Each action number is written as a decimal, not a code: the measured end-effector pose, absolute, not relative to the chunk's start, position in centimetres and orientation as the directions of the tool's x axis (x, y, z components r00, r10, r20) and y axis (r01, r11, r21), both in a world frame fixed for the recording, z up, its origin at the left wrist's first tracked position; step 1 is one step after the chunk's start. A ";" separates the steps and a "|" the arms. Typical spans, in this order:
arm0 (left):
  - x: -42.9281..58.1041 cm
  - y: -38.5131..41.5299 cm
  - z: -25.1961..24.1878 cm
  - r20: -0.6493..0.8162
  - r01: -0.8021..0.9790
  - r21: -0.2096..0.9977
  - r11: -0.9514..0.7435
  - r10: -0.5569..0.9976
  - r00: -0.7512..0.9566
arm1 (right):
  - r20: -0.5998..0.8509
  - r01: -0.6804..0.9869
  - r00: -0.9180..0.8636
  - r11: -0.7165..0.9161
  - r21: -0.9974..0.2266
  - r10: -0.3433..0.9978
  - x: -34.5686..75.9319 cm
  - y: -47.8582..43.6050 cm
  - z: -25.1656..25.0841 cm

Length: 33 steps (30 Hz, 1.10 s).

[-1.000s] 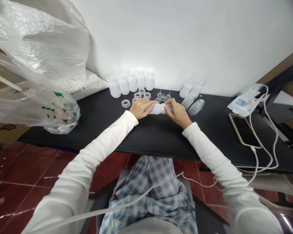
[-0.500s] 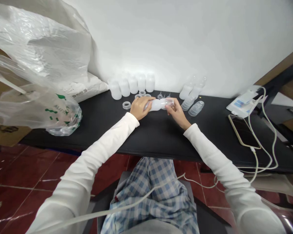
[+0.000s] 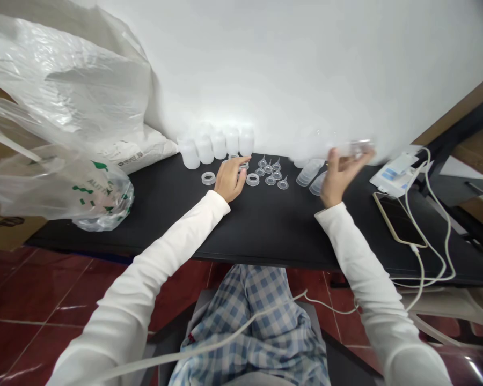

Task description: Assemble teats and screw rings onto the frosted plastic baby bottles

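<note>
We see our right hand point(image 3: 342, 174) lifted over the back right part of the black rectangular table point(image 3: 261, 230), its thumb and fingers closed around a cloudy white plastic bottle with a clear end point(image 3: 363, 147). That bottle is off the tabletop, roughly level, its clear end pointing right; it is blurred, so we cannot make out its details. Near it, below, we find ribbed, see-through plastic caps point(image 3: 310, 172), one partly covered by our hand, and behind it other bottles hidden by the blur.

Our left hand point(image 3: 228, 179) is palm down, fingers loosely bent and thumb apart, among the translucent, round plastic rings point(image 3: 252, 184); we cannot tell whether it pinches one. Just right of the rings we have a cluster of clear, pointed, flat-based teats point(image 3: 283, 185). Five frosted white plastic bottles point(image 3: 219, 145) stand upright in a row along the white wall point(image 3: 290, 69), beyond our left hand. Well to the right we see a dark-screened phone in a cream case point(image 3: 400, 220), and at the far left a clear plastic bag with green print point(image 3: 100, 190)
</note>
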<state>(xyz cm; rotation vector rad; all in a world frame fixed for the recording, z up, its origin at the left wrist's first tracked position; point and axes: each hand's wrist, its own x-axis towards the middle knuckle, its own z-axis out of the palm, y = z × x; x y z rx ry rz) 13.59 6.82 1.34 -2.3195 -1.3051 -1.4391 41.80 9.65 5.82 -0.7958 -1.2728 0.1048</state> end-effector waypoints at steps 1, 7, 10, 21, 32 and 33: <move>13.5 7.0 1.3 0.779 0.731 0.334 -0.595 0.611 0.140 | 0.820 0.413 0.415 0.721 -0.556 0.395 43.1 10.0 6.5; 12.7 8.8 0.1 0.758 0.770 0.458 -0.444 0.648 -0.076 | 0.828 0.709 0.532 0.441 -0.550 0.177 50.9 12.2 6.6; 12.2 10.0 -0.9 0.706 0.738 0.552 -0.387 0.688 -0.167 | 0.795 0.736 0.468 0.327 -0.592 0.385 52.5 13.6 3.9; 12.1 10.7 -1.4 0.535 0.669 0.707 -0.229 0.791 -0.296 | 0.630 0.724 0.407 0.187 -0.664 0.662 54.1 16.8 -0.2; 11.3 9.3 1.5 0.557 0.670 0.741 -0.039 0.594 -0.581 | 0.519 0.638 0.399 0.177 -0.749 0.756 54.5 17.7 -1.5; 10.7 9.4 1.8 0.553 0.650 0.759 -0.030 0.557 -0.619 | 0.526 0.651 0.391 0.177 -0.738 0.755 54.5 17.7 -1.5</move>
